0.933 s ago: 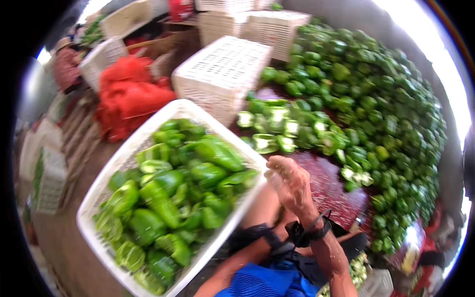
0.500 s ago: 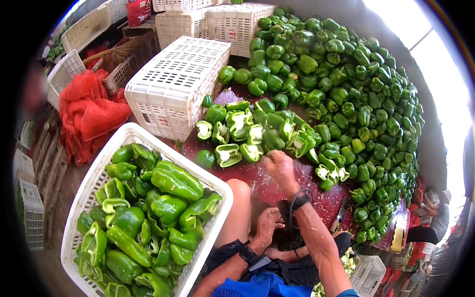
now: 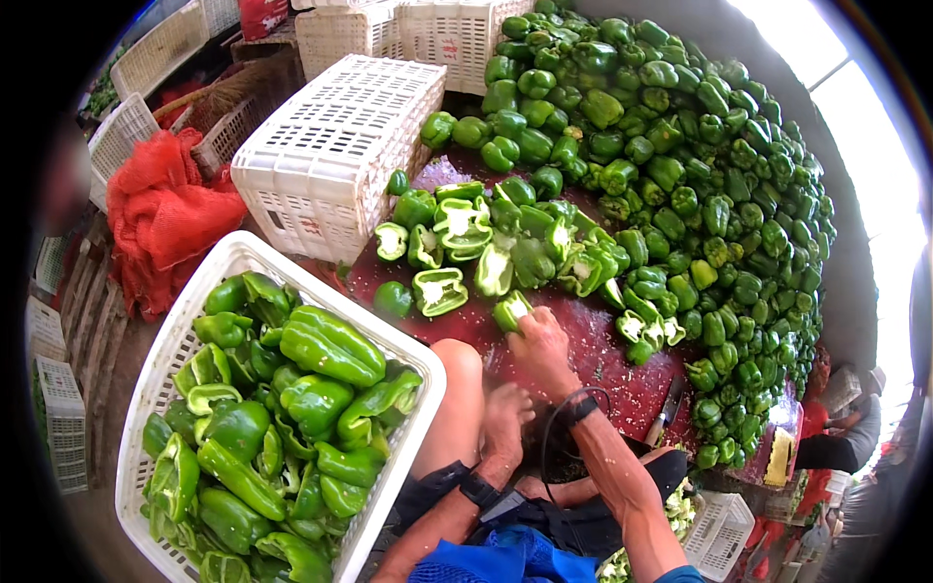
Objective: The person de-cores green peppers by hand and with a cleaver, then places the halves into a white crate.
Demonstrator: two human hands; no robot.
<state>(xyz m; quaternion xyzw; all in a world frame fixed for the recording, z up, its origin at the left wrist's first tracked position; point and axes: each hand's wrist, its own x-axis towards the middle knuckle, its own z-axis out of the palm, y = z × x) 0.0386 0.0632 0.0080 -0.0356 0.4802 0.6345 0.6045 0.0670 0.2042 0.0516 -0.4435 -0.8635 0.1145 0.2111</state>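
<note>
My right hand [image 3: 540,352] reaches over the dark red work surface [image 3: 612,387], its fingers closed on a cut green bell pepper piece [image 3: 512,310]. Pale flesh shows on the cut side. Beside my knee, my left hand [image 3: 504,418] is smeared by motion, so I cannot make out its fingers or anything in them. Just beyond the right hand lies a cluster of halved peppers [image 3: 463,231], several with their white cores facing up. A knife [image 3: 667,412] rests on the surface to the right of my right forearm.
A large heap of whole green peppers [image 3: 671,175] fills the far right. At my left stands a white crate [image 3: 282,267] full of opened peppers. An upturned white crate [image 3: 335,146] and red netting [image 3: 170,219] lie beyond it. Another person [image 3: 855,428] sits at far right.
My right hand has moved slightly left and down and now grips a cut pepper from the cluster's near edge. My left hand has shifted left, toward my knee. The whole view has shifted slightly.
</note>
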